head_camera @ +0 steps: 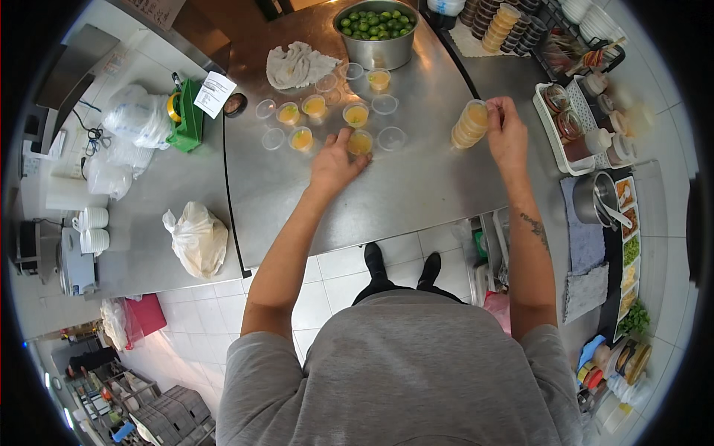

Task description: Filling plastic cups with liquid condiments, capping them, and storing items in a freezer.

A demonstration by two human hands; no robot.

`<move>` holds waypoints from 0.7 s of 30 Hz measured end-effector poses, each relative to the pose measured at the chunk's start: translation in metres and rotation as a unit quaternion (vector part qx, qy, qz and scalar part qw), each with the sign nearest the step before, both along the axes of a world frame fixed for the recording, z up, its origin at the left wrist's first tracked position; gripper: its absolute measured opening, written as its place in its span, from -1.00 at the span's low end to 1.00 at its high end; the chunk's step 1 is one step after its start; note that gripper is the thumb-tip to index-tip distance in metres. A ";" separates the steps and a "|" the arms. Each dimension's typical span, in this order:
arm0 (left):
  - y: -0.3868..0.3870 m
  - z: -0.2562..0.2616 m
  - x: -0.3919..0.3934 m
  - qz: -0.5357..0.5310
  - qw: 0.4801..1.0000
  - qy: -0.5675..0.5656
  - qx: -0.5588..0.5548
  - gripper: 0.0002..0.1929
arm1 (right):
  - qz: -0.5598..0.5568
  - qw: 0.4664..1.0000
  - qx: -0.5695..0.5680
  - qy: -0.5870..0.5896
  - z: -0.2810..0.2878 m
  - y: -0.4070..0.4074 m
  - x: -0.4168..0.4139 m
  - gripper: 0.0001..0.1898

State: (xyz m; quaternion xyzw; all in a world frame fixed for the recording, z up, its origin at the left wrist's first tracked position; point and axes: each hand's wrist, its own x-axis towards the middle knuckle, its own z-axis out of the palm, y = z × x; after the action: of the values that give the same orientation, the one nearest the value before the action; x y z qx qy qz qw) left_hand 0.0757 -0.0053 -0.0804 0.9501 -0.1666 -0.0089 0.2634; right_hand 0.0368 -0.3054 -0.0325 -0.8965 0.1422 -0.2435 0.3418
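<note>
Small clear plastic cups of orange-yellow sauce stand in loose rows on the steel worktop (413, 189). My left hand (334, 167) has its fingers and thumb around the side of one sauce cup (360, 144). Just beyond it is another open cup with green bits on top (356, 115). A clear round lid (391, 138) lies to the right of the held cup, and several more lids are scattered among the cups. My right hand (509, 136) pinches the edge of the top cup (475, 114) on a stack of filled cups (466, 134).
A steel pot of limes (379, 47) and a crumpled white cloth (298, 66) stand at the back. White baskets (558, 134) of bottles and jars line the right. A tied plastic bag (199, 240) and green tape dispenser (187, 120) sit left. More stacked cups (500, 28) are back right.
</note>
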 end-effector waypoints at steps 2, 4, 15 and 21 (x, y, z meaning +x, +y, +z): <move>-0.001 -0.002 -0.002 0.004 1.000 -0.015 -0.006 -0.44 | 0.007 1.000 0.004 -0.010 0.000 0.001 0.000 -0.84; -0.002 -0.001 -0.008 0.006 1.000 0.012 -0.013 -0.44 | 0.004 0.994 0.050 -0.099 -0.001 0.003 -0.003 -0.79; -0.001 -0.003 -0.083 0.023 0.997 0.020 -0.073 -0.50 | 0.091 0.683 0.715 0.122 -0.062 0.092 -0.057 -0.70; -0.008 -0.014 -0.099 0.026 0.994 0.025 -0.100 -0.47 | 0.202 0.857 0.456 0.131 -0.080 0.131 -0.052 -0.88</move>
State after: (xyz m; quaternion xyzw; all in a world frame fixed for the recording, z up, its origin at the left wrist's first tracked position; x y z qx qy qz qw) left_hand -0.0230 -0.0133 -0.0945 0.9224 -0.1351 -0.0088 0.3616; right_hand -0.0156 -0.1740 -0.1123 -0.6732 0.0962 0.0427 0.7319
